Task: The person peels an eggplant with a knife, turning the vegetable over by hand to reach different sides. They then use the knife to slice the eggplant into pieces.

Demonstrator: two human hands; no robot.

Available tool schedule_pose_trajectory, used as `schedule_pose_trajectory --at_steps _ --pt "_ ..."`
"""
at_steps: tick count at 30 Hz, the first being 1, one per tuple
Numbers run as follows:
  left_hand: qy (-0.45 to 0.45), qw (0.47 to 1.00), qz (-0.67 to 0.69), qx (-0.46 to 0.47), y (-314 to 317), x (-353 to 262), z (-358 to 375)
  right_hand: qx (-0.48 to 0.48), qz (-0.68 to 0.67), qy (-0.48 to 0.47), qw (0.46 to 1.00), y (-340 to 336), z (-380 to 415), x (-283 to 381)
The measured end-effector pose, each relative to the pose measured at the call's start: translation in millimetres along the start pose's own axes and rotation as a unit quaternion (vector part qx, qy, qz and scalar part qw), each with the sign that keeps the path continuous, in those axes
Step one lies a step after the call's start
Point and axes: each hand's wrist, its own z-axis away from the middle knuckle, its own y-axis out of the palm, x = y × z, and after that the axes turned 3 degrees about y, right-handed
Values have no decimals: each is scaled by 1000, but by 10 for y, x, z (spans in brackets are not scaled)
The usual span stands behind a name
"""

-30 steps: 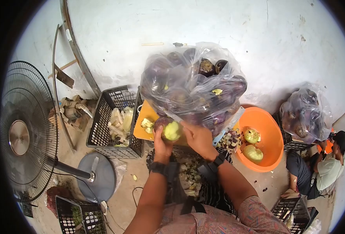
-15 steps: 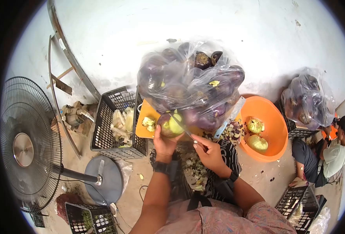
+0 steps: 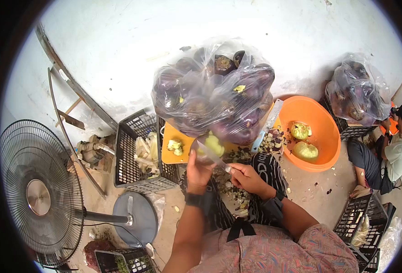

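The left hand grips a partly peeled eggplant from below, holding it over the near edge of the yellow cutting board, just in front of the clear bag of eggplants; its pale peeled face is turned up and toward the person. The right hand is clenched around the handle of a knife, whose long axis runs diagonally from the hand up and left, blade tip pointing toward the board and lying against the eggplant. An orange basin with two peeled pieces stands to the right.
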Motion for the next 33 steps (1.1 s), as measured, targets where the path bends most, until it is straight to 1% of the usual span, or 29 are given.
schedule_pose_trajectory --at_steps 6,13,15,19,24,27,31,33 --pt "10 1000 -5 -14 37 24 45 -8 -26 26 999 -3 24 55" --pt "26 999 3 -19 -31 54 4 -14 -10 28 999 -11 46 78" --pt "31 999 -23 -13 -30 60 -6 -19 -8 30 999 -19 37 72" --pt "29 999 -23 1 -5 51 -1 -18 -12 37 999 -20 33 73" --pt "35 998 -28 -34 -51 82 -21 -36 8 23 999 -13 18 30" --pt "29 999 -45 -10 -114 99 -39 -41 26 5 999 -24 -4 6" --pt "24 998 -58 -7 -115 127 -47 -45 28 8 999 -34 -29 -37" --pt "33 996 -86 -12 -79 140 -32 -55 30 -4 998 -34 -38 -69"
